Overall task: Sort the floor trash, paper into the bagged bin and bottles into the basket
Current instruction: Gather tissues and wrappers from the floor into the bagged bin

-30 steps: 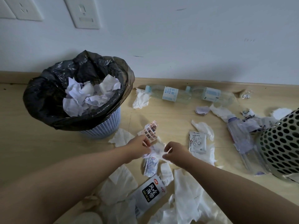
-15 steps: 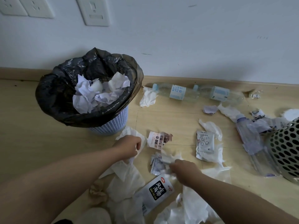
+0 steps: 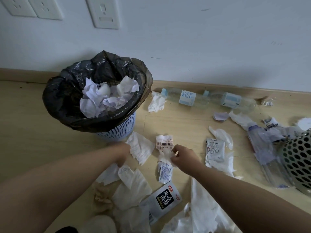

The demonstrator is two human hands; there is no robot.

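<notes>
The blue bin with a black bag (image 3: 67, 105) stands at the left, holding crumpled white paper (image 3: 107, 98). My left hand (image 3: 122, 153) grips the edge of a white tissue (image 3: 141, 148) on the floor just below the bin. My right hand (image 3: 182, 157) pinches a small crumpled tissue (image 3: 164, 154) beside a printed receipt (image 3: 164, 142). Two clear bottles (image 3: 186, 98) (image 3: 235, 101) lie along the wall. A third bottle (image 3: 264, 147) lies against the perforated white basket (image 3: 297, 158) at the right edge.
Several tissues and wrappers litter the wooden floor: a white sachet (image 3: 215, 150), a small packet (image 3: 165, 172), a black-and-white pouch (image 3: 164, 200), a tissue by the wall (image 3: 156, 103). Wall sockets (image 3: 106, 12) sit above the bin.
My right hand moved up from the packet pile and now pinches a small tissue by the receipt. My left hand stayed on the tissue near the bin. The view tilted upward slightly.
</notes>
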